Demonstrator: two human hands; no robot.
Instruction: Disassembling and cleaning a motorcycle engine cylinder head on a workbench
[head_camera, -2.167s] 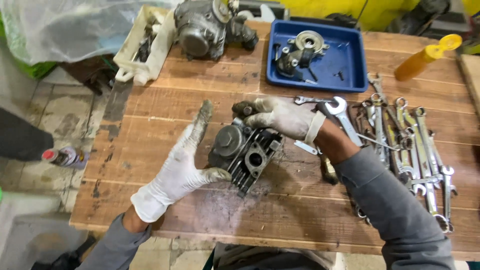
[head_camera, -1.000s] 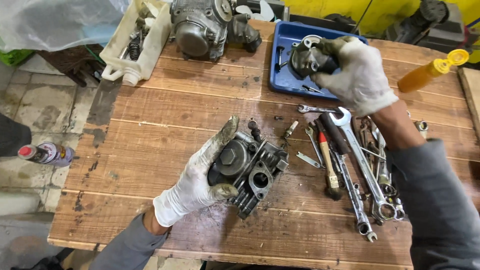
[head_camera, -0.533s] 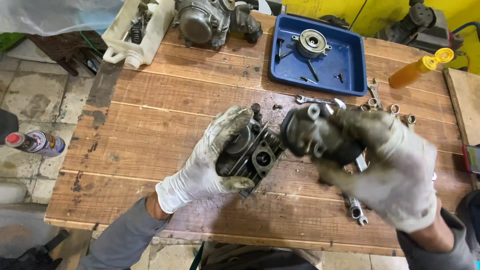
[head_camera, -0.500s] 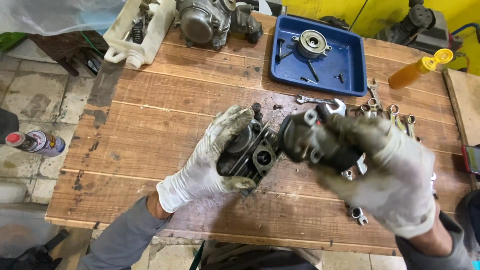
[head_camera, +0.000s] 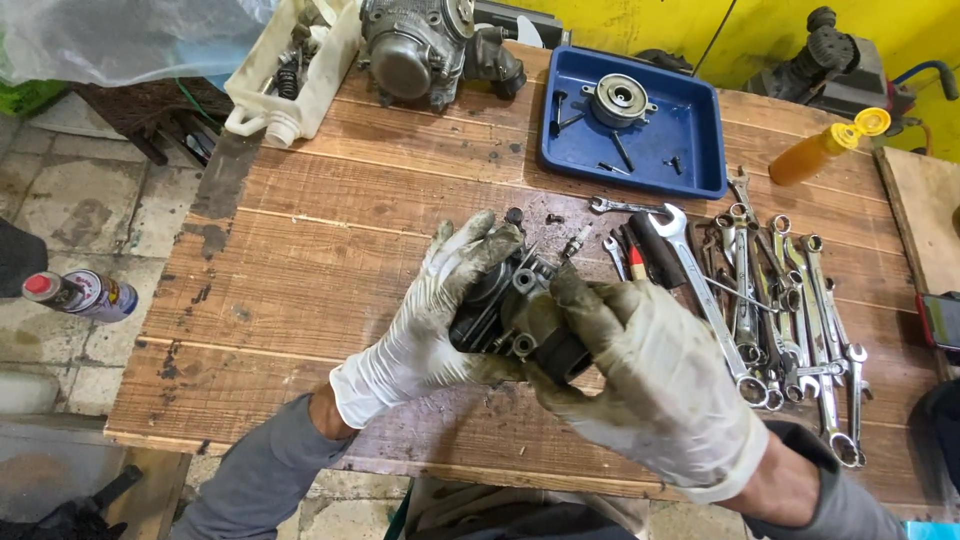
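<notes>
Orange bottle (head_camera: 826, 148) beside blue tray (head_camera: 700, 150), hands (head_camera: 650, 380) apart.

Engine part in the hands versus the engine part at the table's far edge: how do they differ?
The dark engine part is lifted, gripped by the left hand and right hand; the grey engine assembly rests untouched on the wooden table. The held one looks smaller and blacker. Both are grimy metal.

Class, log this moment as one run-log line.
left hand: grips engine part | right hand: presses second part onto it | beside: wrenches, blue tray
</notes>
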